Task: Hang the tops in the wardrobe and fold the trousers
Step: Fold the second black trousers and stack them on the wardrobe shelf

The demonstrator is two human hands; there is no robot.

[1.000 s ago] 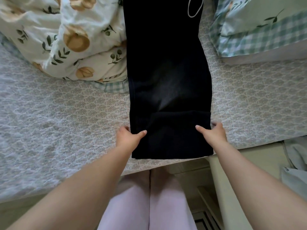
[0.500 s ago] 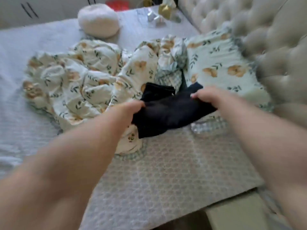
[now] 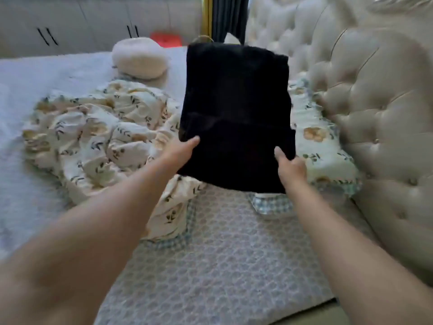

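Observation:
The black trousers (image 3: pixel 236 113) are folded into a thick rectangle and held up in the air above the bed, in the middle of the head view. My left hand (image 3: pixel 180 151) grips their lower left edge, thumb on the front of the cloth. My right hand (image 3: pixel 290 167) grips the lower right edge, thumb also on the front. The fingers of both hands are hidden behind the fabric. No tops are in view.
A crumpled floral duvet (image 3: pixel 93 134) lies on the bed (image 3: pixel 222 266) to the left. A floral pillow (image 3: pixel 321 146) rests against the tufted headboard (image 3: pixel 375 102) on the right. A round white cushion (image 3: pixel 140 58) sits further back, with white wardrobe doors (image 3: pixel 82 22) behind it.
The trousers lay flat on the bed with both hands at the near end. I folded them over, lifted the bundle and now hold it upright in the air.

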